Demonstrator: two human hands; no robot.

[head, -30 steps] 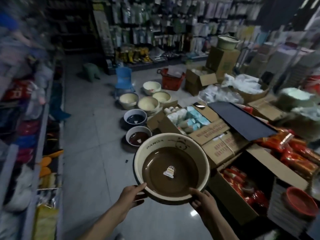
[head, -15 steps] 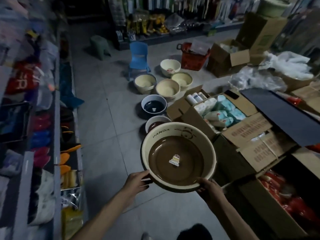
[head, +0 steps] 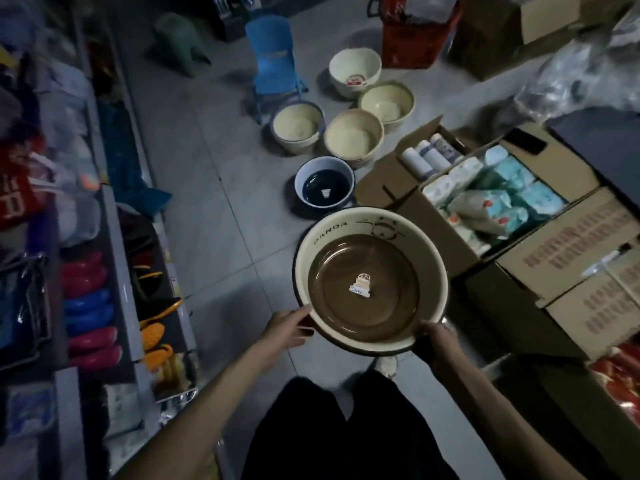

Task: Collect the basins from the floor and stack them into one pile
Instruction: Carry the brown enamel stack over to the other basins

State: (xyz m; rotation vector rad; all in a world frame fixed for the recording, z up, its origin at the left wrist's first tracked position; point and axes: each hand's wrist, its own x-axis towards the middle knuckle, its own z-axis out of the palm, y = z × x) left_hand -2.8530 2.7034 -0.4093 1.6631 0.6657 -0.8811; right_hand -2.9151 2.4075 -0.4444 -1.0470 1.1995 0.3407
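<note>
I count six basins. One brown-bottomed basin (head: pixel 370 292) is at centre and one dark blue basin (head: pixel 325 187) sits just above it. The other four are cream, in the upper middle: the left cream basin (head: pixel 298 128), middle cream basin (head: pixel 353 138), right cream basin (head: pixel 386 105) and far cream basin (head: pixel 355 72). There are two hands, a left hand (head: pixel 287 327) and a right hand (head: pixel 436 344). Up top there is one blue chair (head: pixel 273 53), one green stool (head: pixel 180 39) and one red basket (head: pixel 415 32). On the right are at least three cardboard boxes (head: pixel 571 244).

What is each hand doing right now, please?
Left hand: holds the brown basin by its rim.
Right hand: holds the same rim, near side.
</note>
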